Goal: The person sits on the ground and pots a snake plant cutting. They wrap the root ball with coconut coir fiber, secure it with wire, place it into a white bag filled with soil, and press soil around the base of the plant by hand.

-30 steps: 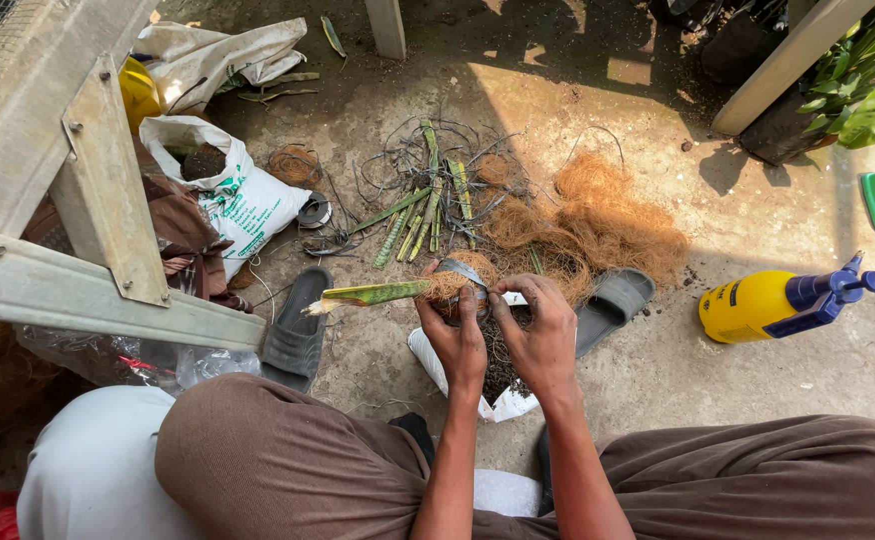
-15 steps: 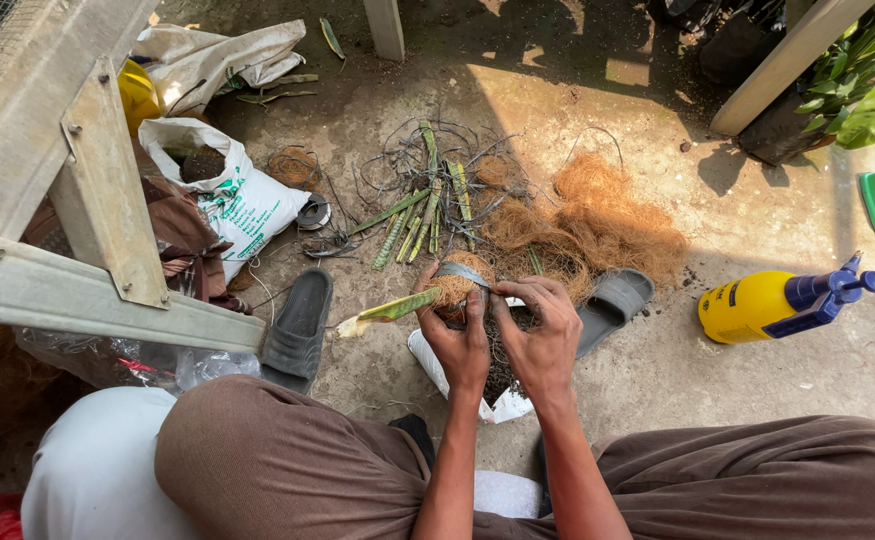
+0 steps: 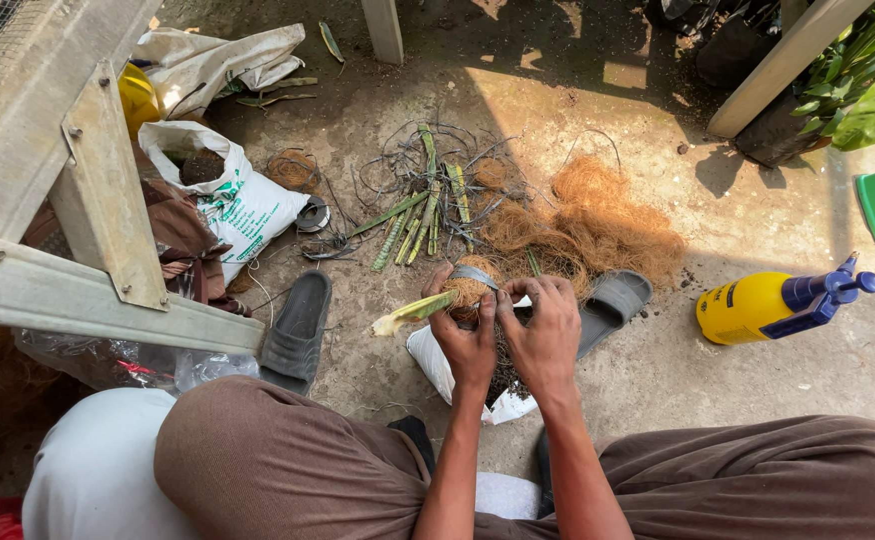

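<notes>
My left hand (image 3: 466,338) grips a ball of brown coconut fibre (image 3: 472,287) wrapped around the base of a green plant cutting (image 3: 413,311) that points left. A grey tape strip (image 3: 475,274) runs over the fibre ball. My right hand (image 3: 545,328) pinches the tape at the ball's right side, fingers curled. Both hands are held above a white bag (image 3: 434,362) with dark soil on the ground between my knees.
A pile of coconut fibre (image 3: 598,220) and several green cuttings (image 3: 420,215) with dark wires lie ahead. Two grey sandals (image 3: 298,325) (image 3: 613,303) flank the hands. A yellow spray bottle (image 3: 773,303) lies right. A white soil sack (image 3: 233,200) and metal frame (image 3: 88,240) stand left.
The cutting's tip has swung down to the left as the fibre ball turned in my hands. The tape now sits over the top of the ball.
</notes>
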A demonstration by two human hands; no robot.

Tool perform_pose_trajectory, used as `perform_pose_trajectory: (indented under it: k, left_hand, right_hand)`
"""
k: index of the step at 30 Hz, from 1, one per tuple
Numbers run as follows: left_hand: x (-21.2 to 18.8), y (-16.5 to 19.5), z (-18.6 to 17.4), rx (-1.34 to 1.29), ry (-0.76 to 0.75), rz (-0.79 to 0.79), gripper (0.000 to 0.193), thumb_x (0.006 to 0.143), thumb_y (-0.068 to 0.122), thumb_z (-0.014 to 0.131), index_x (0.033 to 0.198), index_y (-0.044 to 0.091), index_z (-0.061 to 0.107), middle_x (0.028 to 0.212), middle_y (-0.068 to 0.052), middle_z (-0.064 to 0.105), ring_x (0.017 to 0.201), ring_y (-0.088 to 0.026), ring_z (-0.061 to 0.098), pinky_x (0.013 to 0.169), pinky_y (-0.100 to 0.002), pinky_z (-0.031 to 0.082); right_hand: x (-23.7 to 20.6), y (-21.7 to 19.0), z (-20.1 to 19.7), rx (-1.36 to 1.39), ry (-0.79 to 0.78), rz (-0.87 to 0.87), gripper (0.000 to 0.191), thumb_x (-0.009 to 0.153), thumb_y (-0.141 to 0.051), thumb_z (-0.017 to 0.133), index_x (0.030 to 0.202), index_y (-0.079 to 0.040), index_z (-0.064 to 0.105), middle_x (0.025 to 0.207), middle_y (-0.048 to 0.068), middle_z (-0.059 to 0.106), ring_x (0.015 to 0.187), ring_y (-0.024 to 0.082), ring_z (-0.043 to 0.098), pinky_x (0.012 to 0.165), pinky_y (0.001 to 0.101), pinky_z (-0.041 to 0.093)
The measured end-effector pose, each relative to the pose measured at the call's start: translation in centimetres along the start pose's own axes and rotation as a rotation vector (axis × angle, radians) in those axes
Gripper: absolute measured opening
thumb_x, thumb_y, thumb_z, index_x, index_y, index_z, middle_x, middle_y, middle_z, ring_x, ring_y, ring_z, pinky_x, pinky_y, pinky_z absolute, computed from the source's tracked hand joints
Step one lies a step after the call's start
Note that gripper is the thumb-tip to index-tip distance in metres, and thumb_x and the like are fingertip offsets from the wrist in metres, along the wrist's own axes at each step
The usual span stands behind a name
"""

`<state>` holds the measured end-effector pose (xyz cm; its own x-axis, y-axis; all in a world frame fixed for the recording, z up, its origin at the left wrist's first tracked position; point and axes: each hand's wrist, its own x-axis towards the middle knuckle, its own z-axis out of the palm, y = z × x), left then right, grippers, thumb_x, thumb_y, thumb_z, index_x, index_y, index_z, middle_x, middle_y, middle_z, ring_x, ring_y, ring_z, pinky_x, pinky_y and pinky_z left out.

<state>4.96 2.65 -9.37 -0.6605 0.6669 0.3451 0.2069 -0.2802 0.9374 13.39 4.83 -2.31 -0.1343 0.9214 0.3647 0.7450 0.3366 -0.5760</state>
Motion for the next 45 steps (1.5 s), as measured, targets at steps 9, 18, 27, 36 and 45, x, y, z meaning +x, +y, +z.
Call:
perform_pose_trajectory:
  k: [9,18,27,36,45]
  left_hand:
    - [-0.5,-1.0,0.1,-0.167,-0.057,-0.196,0.070,0.095,0.031,0.074,0.149,-0.001,0.042,0.146,-0.018,0.051,0.130,-0.028,0.057,0.110,-0.041,0.050]
    - [-0.4,-0.7,0.1,-0.056,-0.026,-0.107,0.063,0.098,0.024,0.074,0.147,0.000,0.044,0.147,-0.019,0.051,0.132,-0.029,0.055,0.111,-0.043,0.048]
    - [-0.3,-0.9,0.2,-0.037,0.036,-0.176,0.062,0.097,0.022,0.075,0.147,0.001,0.045,0.145,-0.019,0.051,0.131,-0.029,0.056,0.108,-0.042,0.049]
    - [-0.4,-1.1,0.1,-0.047,0.036,-0.181,0.064,0.096,0.022,0.074,0.147,0.000,0.043,0.145,-0.020,0.049,0.131,-0.030,0.055,0.109,-0.043,0.049]
    - [-0.5,-1.2,0.0,0.009,0.007,-0.094,0.063,0.099,0.026,0.073,0.148,-0.001,0.044,0.149,-0.020,0.049,0.139,-0.032,0.051,0.115,-0.045,0.044]
  right_hand:
    - [0.5,3.1,0.6,0.253,-0.223,0.109,0.019,0.094,-0.021,0.071,0.100,-0.003,0.072,0.099,0.012,0.072,0.100,0.027,0.065,0.087,0.0400,0.052]
    - [0.1,1.4,0.4,0.200,-0.013,0.143,0.022,0.085,-0.023,0.083,0.099,-0.007,0.078,0.092,0.008,0.076,0.082,0.019,0.075,0.074,0.0333,0.056]
    - [0.0,0.2,0.7,0.119,0.027,0.096,0.017,0.086,-0.024,0.082,0.095,-0.009,0.081,0.089,0.007,0.077,0.075,0.020,0.073,0.068,0.0332,0.056]
    - [0.1,-0.4,0.4,0.157,-0.003,0.160,0.018,0.085,-0.023,0.081,0.097,-0.010,0.082,0.090,0.008,0.078,0.074,0.019,0.074,0.063,0.0310,0.057]
    - [-0.4,0.2,0.9,0.036,0.049,0.006,0.015,0.085,-0.019,0.078,0.095,-0.008,0.079,0.091,0.008,0.078,0.084,0.024,0.072,0.074,0.0372,0.056]
